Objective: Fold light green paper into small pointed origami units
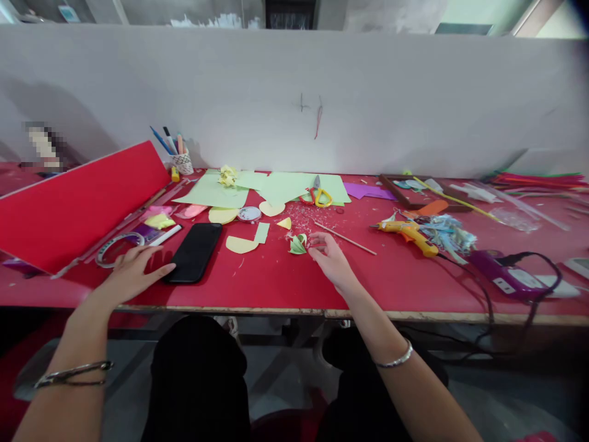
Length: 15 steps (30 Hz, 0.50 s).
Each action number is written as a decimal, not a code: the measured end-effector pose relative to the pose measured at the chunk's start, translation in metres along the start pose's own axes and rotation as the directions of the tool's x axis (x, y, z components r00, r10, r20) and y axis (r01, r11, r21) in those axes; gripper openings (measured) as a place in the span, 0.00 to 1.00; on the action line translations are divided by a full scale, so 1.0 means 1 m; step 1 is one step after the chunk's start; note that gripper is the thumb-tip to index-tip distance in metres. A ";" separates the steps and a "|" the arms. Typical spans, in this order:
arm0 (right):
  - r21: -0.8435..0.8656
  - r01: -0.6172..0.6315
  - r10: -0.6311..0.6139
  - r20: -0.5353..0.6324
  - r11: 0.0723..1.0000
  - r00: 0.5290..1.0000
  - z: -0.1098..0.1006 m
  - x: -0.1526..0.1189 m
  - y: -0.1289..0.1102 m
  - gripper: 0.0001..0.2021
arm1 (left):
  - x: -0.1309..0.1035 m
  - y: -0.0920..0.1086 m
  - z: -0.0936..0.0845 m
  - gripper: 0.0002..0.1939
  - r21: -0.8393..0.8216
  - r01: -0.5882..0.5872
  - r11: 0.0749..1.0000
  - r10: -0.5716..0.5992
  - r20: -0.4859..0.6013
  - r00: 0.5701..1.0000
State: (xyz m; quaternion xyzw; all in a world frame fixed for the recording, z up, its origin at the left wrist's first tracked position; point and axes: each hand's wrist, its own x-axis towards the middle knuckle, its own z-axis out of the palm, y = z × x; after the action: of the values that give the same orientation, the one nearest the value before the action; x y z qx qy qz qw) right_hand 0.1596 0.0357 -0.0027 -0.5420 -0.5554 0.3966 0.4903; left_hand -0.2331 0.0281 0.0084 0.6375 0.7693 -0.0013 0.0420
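Note:
My left hand (133,270) rests on the red table with its fingers apart, its thumb at the lower left edge of a black phone (196,253). A roll of tape (105,255) lies by its fingertips, with a white stick (168,235) just beyond. My right hand (329,255) has loosely curved fingers beside a small folded green-and-cream paper piece (298,244); whether the fingertips touch it is unclear. Around it lie a thin wooden stick (346,238), a yellow paper wedge (284,223) and cut yellow paper (242,245).
Yellow-handled scissors (317,195) lie on pale green sheets (285,186). A yellow glue gun (407,234), its cord and a purple power strip (506,276) are at right. A red board (87,202) leans at left near a pen cup (183,162). A grey partition (257,98) stands behind.

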 end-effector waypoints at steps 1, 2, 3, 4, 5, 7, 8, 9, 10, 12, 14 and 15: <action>-0.006 0.005 -0.005 0.002 1.000 1.000 0.000 0.000 0.001 0.13 | -0.001 0.001 0.000 0.30 -0.006 -0.005 1.000 0.005 0.016 1.000; -0.012 0.012 -0.012 0.006 1.000 1.000 0.000 0.001 0.002 0.12 | -0.002 0.002 0.000 0.32 -0.009 -0.008 1.000 0.009 0.039 0.999; -0.019 0.020 -0.020 0.011 1.000 1.000 0.000 0.001 0.003 0.12 | -0.003 0.005 -0.001 0.33 -0.004 -0.007 1.000 0.007 0.060 0.998; -0.025 0.030 -0.030 0.017 0.999 0.999 0.000 0.001 0.004 0.12 | -0.004 0.007 -0.002 0.34 0.009 -0.003 1.000 0.003 0.078 0.997; -0.029 0.040 -0.039 0.021 0.999 0.999 0.001 0.002 0.005 0.12 | -0.004 0.008 -0.003 0.36 0.024 0.003 1.000 -0.005 0.091 0.996; -0.030 0.058 -0.058 0.027 0.998 0.998 0.001 0.002 0.007 0.12 | -0.003 0.010 -0.006 0.38 0.042 0.024 0.999 -0.029 0.115 0.993; -0.028 0.065 -0.064 0.029 0.998 0.998 0.001 0.003 0.007 0.11 | -0.002 0.010 -0.007 0.38 0.041 0.034 0.999 -0.039 0.127 0.991; -0.025 0.069 -0.068 0.031 0.997 0.997 0.001 0.003 0.008 0.11 | -0.002 0.010 -0.008 0.39 0.039 0.039 0.998 -0.044 0.136 0.990; -0.022 0.072 -0.071 0.032 0.997 0.997 0.001 0.003 0.009 0.11 | -0.001 0.010 -0.009 0.40 0.038 0.041 0.998 -0.047 0.143 0.989; -0.019 0.077 -0.076 0.034 0.997 0.997 0.001 0.003 0.009 0.10 | 0.000 0.010 -0.009 0.42 0.044 0.047 0.998 -0.053 0.143 0.988; -0.019 0.081 -0.080 0.035 0.997 0.996 0.001 0.004 0.010 0.10 | 0.001 0.010 -0.008 0.42 0.060 0.051 0.997 -0.058 0.126 0.990; -0.020 0.083 -0.082 0.035 0.996 0.996 0.001 0.004 0.010 0.10 | 0.002 0.009 -0.008 0.41 0.070 0.056 0.996 -0.063 0.105 0.992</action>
State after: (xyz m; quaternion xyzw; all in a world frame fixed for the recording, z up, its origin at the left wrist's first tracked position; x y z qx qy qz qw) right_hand 0.1610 0.0403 -0.0127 -0.5172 -0.5898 0.3790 0.4909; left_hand -0.2249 0.0320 0.0165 0.6144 0.7840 -0.0627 0.0619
